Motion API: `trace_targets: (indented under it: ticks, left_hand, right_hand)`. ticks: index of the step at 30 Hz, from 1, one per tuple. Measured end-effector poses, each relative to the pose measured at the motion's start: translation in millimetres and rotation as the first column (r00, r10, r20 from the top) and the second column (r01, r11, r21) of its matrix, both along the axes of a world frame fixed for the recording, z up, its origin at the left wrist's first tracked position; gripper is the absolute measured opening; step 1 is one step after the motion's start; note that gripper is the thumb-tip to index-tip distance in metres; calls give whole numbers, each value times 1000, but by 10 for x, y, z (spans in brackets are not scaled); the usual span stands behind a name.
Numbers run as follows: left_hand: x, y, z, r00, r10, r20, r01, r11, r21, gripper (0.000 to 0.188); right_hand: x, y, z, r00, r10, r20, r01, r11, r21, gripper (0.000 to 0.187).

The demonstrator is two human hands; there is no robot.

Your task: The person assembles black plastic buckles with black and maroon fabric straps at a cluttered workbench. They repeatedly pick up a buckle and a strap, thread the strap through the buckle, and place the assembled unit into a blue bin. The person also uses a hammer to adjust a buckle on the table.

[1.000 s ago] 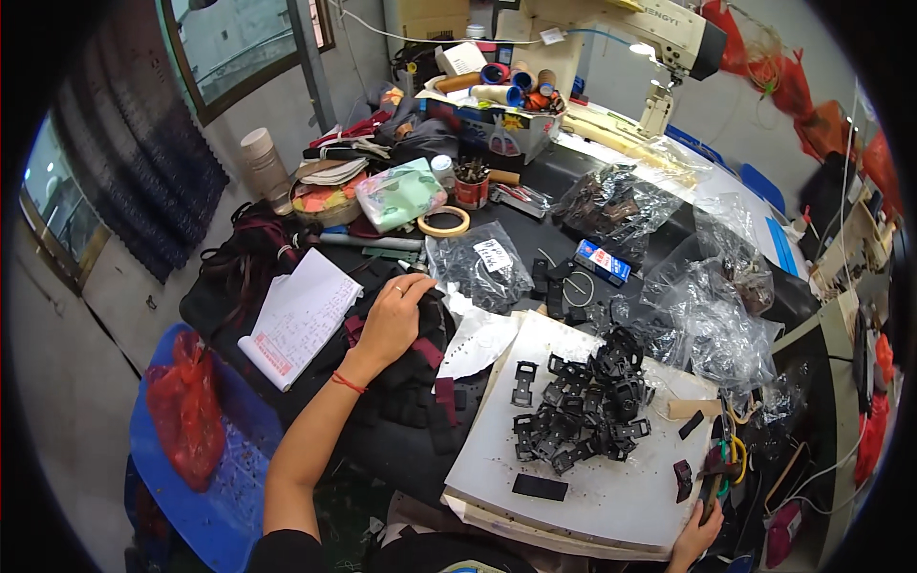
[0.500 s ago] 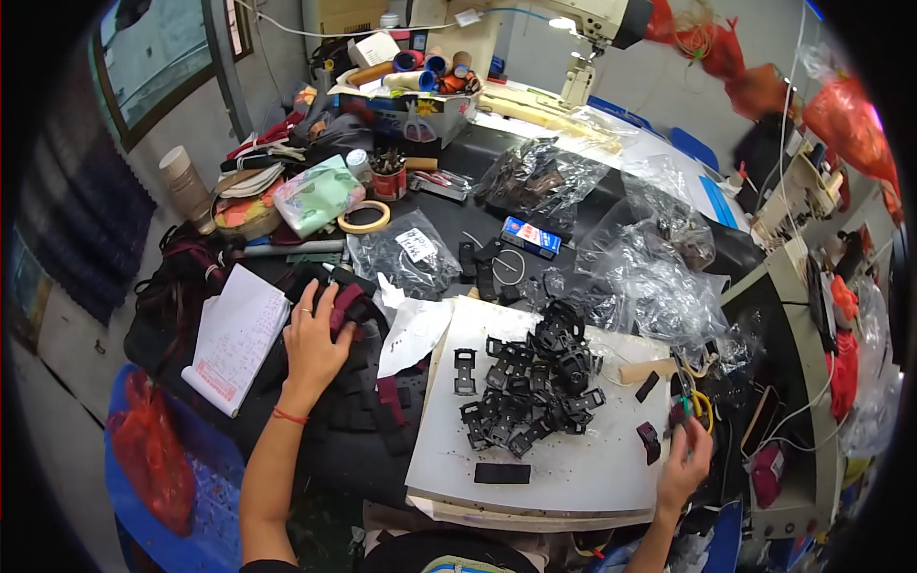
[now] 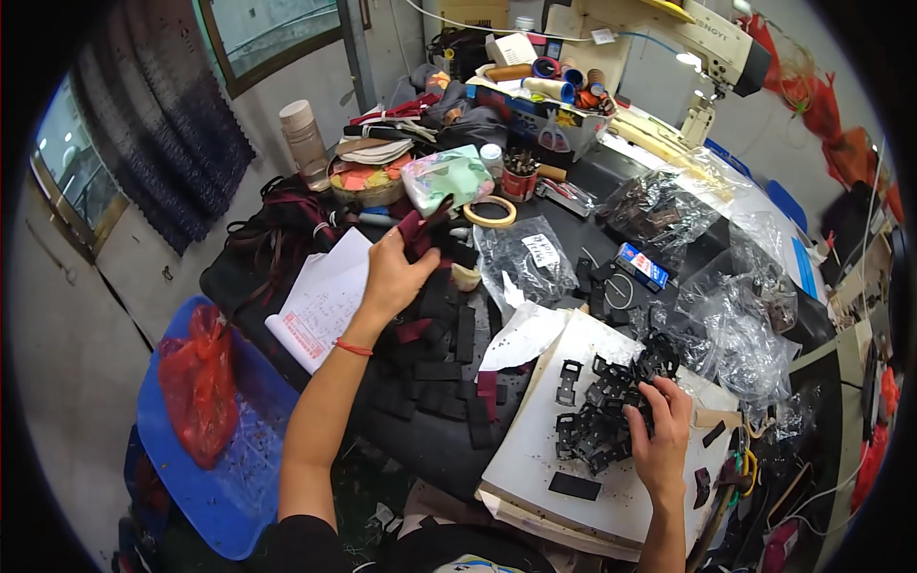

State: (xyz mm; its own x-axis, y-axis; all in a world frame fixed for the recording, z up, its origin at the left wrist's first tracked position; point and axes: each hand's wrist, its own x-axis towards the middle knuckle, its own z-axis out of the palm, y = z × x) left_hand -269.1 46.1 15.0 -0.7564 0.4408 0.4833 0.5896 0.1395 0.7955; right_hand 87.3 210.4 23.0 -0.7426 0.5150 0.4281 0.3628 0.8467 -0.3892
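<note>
Toward the far left of the table, my left hand point(image 3: 394, 277) is closed around a bunch of maroon and black strap pieces point(image 3: 413, 233), raised beside an open notebook. More short black strap pieces point(image 3: 439, 371) lie spread on the dark table below it. My right hand point(image 3: 661, 435) reaches onto a heap of black plastic buckle parts point(image 3: 597, 406). Its thumb and fingers are apart and the fingertips touch the heap; nothing held shows between them. The heap sits on a white board point(image 3: 521, 454), with one black strap piece point(image 3: 575, 486) lying flat near its front edge.
At the board's right lie scissors point(image 3: 748, 473) with yellow and green handles. Clear plastic bags point(image 3: 740, 344) crowd the far right. Left are the notebook point(image 3: 320, 301) and a blue tub point(image 3: 258, 420) with a red bag. A tape roll point(image 3: 489, 212) and sewing machine point(image 3: 712, 57) stand beyond.
The view has swung left. My left hand has closed on strap pieces and lifted them. My right hand has moved from beside the scissors to the heap of buckle parts.
</note>
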Motion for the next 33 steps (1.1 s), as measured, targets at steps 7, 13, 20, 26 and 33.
trace_targets:
  ticks: [7,13,20,26,33]
  left_hand:
    - [691,496,-353,995,-74,-73,65,991,-117,42]
    - [978,248,-304,958,-276,-80,209,859,-468,76]
    - [501,-716,-375,994,71,-88,-100,917,-385,48]
    - [822,-899,-496,984,-36,-175,-62,850,-523,68]
    - [1226,-453,-312,951,-166,-260,51,916,-397,48]
  right_hand:
    - [80,-4,-64,998,-38,51,39,999,-7,29]
    - [-39,12,-3,995,-22,95,20,999,28,26]
    - [-490,346,178,964,76,255,-128,972,195,49]
    - [-438,495,-10,913,27,407,-95,984,148,55]
    - [-94,658,-132,991,131,-2,-129,978,162,25]
